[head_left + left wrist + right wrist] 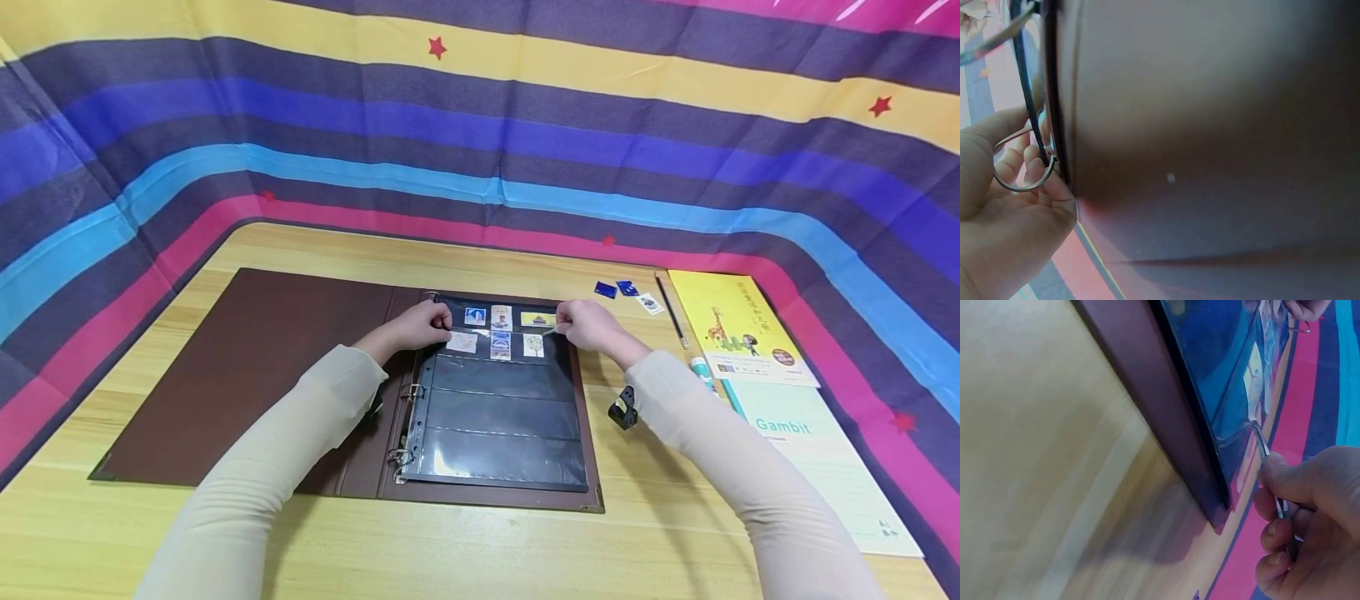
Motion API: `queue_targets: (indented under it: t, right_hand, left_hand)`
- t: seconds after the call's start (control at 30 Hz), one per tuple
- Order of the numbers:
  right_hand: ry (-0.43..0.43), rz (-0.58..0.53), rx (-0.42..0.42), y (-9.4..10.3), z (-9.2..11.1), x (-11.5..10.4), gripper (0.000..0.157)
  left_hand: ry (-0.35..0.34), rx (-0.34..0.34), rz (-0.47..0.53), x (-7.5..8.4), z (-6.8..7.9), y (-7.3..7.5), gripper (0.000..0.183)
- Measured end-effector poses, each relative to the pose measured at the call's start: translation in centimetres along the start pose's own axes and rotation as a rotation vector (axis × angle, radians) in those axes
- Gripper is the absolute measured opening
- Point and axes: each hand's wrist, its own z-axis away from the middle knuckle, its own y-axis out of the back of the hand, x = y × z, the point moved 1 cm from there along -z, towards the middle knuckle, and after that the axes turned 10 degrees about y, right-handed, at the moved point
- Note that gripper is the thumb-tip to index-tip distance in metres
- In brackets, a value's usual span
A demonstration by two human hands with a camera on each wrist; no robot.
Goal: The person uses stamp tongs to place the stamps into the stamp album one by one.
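Note:
A stamp album page (502, 408), black with clear pocket strips, lies in an open brown ring binder (300, 358). Several stamps fill its top two rows, among them a yellow stamp (537, 320) and a tree stamp (533, 345) at the right. My left hand (422, 326) pinches the page near its upper left edge, beside a metal ring (1025, 187) in the left wrist view. At the page's upper right, my right hand (596, 325) grips metal tweezers (1262, 440) between thumb and fingers. The tweezer tips meet the clear film by a pale yellow stamp (1252, 375).
Two blue stamps (617, 289) and a white one (649, 303) lie loose beyond the right hand. Farther right are a pencil (672, 312), a glue stick (702, 375), a yellow booklet (738, 325) and a pale notebook (821, 475). A striped cloth (495, 125) rises behind the table.

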Motion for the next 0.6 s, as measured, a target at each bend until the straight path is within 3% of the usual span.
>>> queue_targets:
  t: [0.6]
  right_hand:
    - [0.109, 0.048, 0.036, -0.43, -0.52, 0.03, 0.004]
  left_hand:
    - [0.012, 0.006, -0.002, -0.11, -0.2, -0.12, 0.01]
